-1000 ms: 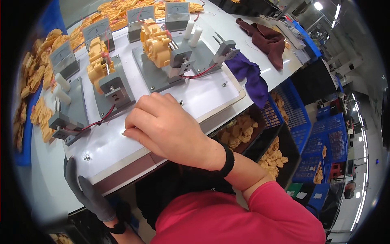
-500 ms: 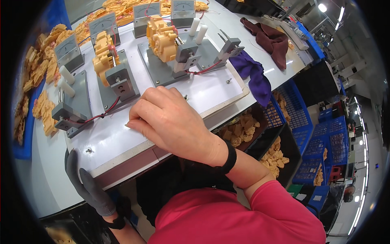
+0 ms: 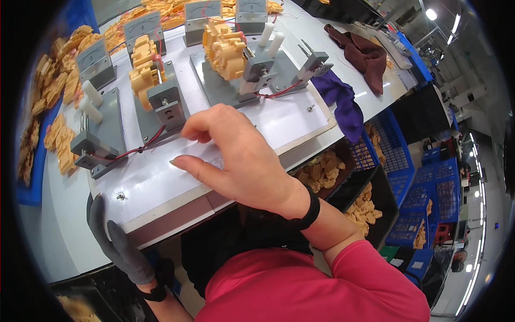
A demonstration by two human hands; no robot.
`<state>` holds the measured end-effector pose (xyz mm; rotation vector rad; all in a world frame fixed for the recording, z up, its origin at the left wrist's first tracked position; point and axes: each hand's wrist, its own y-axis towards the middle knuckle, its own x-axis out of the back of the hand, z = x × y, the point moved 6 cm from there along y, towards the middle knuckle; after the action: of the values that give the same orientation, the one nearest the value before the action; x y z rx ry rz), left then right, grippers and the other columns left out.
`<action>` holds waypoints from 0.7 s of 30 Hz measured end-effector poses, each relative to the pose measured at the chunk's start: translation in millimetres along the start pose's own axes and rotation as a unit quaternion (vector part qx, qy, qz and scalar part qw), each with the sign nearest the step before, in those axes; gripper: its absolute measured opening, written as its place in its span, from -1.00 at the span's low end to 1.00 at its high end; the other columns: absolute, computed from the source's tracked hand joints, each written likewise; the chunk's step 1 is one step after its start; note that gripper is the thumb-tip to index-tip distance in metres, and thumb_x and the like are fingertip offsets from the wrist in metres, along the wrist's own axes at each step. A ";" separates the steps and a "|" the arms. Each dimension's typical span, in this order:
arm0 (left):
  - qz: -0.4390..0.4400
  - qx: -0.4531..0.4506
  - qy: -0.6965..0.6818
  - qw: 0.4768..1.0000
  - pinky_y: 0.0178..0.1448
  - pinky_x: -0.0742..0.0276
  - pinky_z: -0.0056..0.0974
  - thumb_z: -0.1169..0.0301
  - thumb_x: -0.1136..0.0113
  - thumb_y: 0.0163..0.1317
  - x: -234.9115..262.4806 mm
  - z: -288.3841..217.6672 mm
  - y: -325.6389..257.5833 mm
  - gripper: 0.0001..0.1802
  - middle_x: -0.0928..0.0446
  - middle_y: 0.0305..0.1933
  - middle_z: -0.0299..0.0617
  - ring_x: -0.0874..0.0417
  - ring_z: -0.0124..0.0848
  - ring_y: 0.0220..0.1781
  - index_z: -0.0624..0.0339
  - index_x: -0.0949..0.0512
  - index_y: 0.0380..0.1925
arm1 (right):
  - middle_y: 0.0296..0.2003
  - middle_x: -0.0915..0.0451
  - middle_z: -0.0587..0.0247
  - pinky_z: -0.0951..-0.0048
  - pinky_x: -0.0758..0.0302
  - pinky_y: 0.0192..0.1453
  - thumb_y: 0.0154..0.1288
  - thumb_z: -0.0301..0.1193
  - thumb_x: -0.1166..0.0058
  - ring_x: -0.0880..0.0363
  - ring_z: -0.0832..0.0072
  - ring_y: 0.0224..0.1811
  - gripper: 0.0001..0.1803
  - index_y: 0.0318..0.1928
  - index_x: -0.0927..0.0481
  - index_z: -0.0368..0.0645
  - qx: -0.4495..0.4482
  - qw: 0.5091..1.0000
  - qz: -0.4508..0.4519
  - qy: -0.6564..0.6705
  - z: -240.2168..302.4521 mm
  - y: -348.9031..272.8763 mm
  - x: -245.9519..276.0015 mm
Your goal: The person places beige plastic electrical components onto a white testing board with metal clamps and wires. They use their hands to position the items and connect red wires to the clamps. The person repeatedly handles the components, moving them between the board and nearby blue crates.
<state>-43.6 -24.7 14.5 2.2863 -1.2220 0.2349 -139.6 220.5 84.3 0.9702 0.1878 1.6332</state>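
Firstly, right hand (image 3: 238, 161): thumb and fingers stand apart; board (image 3: 155, 180) lies beneath, fixture (image 3: 167, 105) just beyond. Leftward, left hand (image 3: 122, 248): grip unclear.

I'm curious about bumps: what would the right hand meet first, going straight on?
Probably the red wire left of the right hand; depth is unclear, so the hand might pass over.

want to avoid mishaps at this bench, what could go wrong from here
The bare right hand hovers, thumb and fingers parted, near a thin red wire running between grey block-shaped fixtures; it might snag it. The purple cloth lies at the white table's edge and could slide off. The grey-gloved left hand sits near a small silver screw, which might catch the glove.
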 end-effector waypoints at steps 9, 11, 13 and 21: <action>0.003 -0.012 -0.001 1.000 0.50 -0.11 -0.08 0.28 0.18 0.39 -0.3 0.7 0.5 -0.47 -0.33 0.36 0.05 -0.30 -0.13 0.42 0.35 -0.38 0.27 | -0.06 -0.52 0.25 0.42 -0.49 0.02 0.15 -0.46 -0.38 -0.53 0.47 -0.11 -0.26 0.31 -0.30 -0.12 -0.004 1.000 -0.018 0.018 -1.2 -2.2 4.1; 0.001 -0.014 0.001 1.000 0.50 -0.11 -0.08 0.28 0.18 0.39 -0.5 1.4 0.3 -0.47 -0.33 0.36 0.05 -0.30 -0.13 0.43 0.36 -0.38 0.27 | -0.04 -0.52 0.24 0.42 -0.49 0.02 0.15 -0.47 -0.38 -0.53 0.46 -0.11 -0.25 0.33 -0.29 -0.09 -0.002 1.000 -0.012 0.018 -1.8 -2.3 3.4; -0.001 -0.014 0.002 1.000 0.50 -0.11 -0.08 0.28 0.18 0.39 -0.1 1.6 0.1 -0.47 -0.33 0.36 0.05 -0.29 -0.13 0.43 0.36 -0.38 0.27 | -0.03 -0.53 0.23 0.42 -0.49 0.02 0.15 -0.48 -0.38 -0.54 0.46 -0.10 -0.24 0.34 -0.29 -0.08 -0.002 1.000 -0.009 0.020 -1.9 -2.3 2.7; -0.002 -0.010 0.001 1.000 0.49 -0.11 -0.08 0.26 0.17 0.37 -0.4 -0.3 0.2 -0.46 -0.33 0.36 0.05 -0.29 -0.12 0.43 0.36 -0.38 0.26 | 0.00 -0.55 0.21 0.43 -0.50 0.01 0.15 -0.50 -0.37 -0.55 0.45 -0.10 -0.24 0.34 -0.31 -0.08 -0.001 1.000 -0.012 0.029 -1.6 -1.7 3.1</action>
<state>-43.9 -24.4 14.7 2.2707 -1.2147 0.2220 -139.3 224.3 83.8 0.9164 0.2365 1.6412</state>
